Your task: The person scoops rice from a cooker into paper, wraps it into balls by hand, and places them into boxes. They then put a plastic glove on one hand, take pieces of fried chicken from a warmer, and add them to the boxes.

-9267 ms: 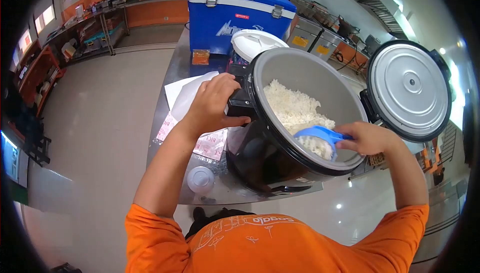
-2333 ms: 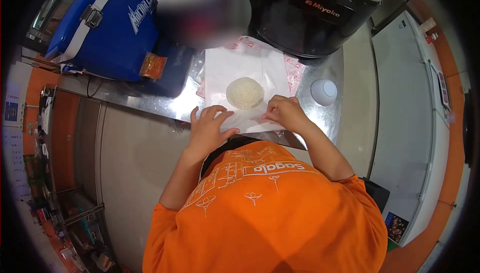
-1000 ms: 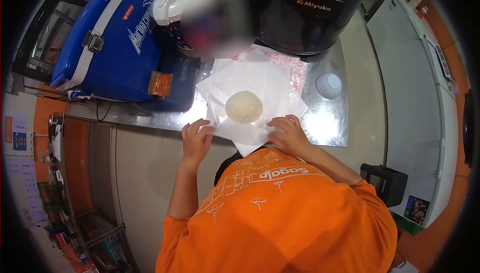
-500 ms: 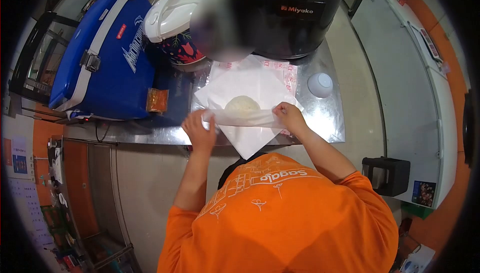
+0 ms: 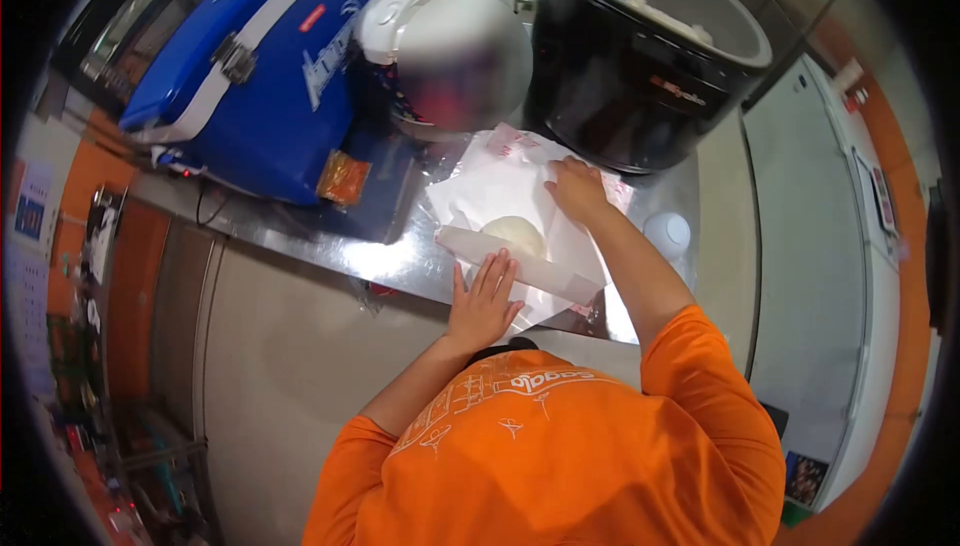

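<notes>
A pale rounded mound of rice [image 5: 516,234] sits on white wrapping paper [image 5: 475,184] on the metal table. A folded strip of that paper lies over the near side of the mound. My left hand [image 5: 484,301] is open, fingers spread, its fingertips resting on the folded strip just below the rice. Beyond the mound, at the paper's far right side, my right hand [image 5: 580,191] has bent fingers closed at the sheet. Its fingertips are partly hidden. Under the white sheet shows red-printed paper [image 5: 512,141].
A large black rice cooker [image 5: 620,76] with rice inside stands behind the paper. Left of it are a white-topped flask [image 5: 425,6], a blue cooler box [image 5: 270,76] and a small orange packet [image 5: 343,178]. A white cup [image 5: 667,233] stands at the right.
My right hand has let go of the near fold and moved to the sheet's far side. My left hand has shifted from the fold's left end to flat along it. The view has turned.
</notes>
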Demonstrator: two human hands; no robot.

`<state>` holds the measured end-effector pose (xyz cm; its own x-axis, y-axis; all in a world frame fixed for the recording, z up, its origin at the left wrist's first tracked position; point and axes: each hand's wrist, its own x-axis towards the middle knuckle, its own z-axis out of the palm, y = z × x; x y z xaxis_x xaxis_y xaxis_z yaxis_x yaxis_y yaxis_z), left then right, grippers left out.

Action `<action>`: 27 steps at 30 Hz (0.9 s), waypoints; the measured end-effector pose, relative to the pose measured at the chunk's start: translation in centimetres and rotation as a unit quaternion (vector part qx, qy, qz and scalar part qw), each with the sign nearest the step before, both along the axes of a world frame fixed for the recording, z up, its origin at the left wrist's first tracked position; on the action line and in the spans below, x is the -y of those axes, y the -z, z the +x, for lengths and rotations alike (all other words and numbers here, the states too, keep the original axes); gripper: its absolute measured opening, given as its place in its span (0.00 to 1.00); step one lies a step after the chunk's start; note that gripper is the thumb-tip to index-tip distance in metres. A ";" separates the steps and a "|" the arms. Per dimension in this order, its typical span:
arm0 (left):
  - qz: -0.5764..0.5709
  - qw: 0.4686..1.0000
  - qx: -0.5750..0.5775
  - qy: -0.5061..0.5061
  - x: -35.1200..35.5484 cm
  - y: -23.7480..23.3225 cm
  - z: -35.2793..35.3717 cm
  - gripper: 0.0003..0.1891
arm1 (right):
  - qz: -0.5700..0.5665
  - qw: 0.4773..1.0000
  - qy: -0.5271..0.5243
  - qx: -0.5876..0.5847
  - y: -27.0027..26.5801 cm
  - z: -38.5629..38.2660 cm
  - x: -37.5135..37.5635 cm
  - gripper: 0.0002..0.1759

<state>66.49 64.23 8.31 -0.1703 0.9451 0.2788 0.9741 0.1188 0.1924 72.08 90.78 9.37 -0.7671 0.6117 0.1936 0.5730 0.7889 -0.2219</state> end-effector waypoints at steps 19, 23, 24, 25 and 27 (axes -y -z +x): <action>0.083 0.962 0.227 -0.127 -2.6 -0.7 -1.8 0.21 | 0.047 0.984 -0.154 0.071 -7.1 0.5 -0.3 0.09; 0.055 0.968 0.189 -0.156 -2.6 -1.0 -1.6 0.23 | -0.473 0.828 -0.201 0.224 -11.5 0.5 -0.9 0.24; 0.043 0.968 0.186 -0.162 -2.6 -1.0 -1.5 0.24 | -0.456 0.847 -0.184 0.201 -11.3 0.4 -0.6 0.26; 0.032 0.969 0.182 -0.166 -2.8 -1.0 -1.5 0.24 | -0.438 0.866 -0.166 0.176 -11.0 0.3 -0.5 0.28; 0.030 0.970 0.170 -0.170 -3.2 -0.8 -1.6 0.26 | -0.437 0.885 -0.100 0.125 -10.4 -0.1 0.2 0.37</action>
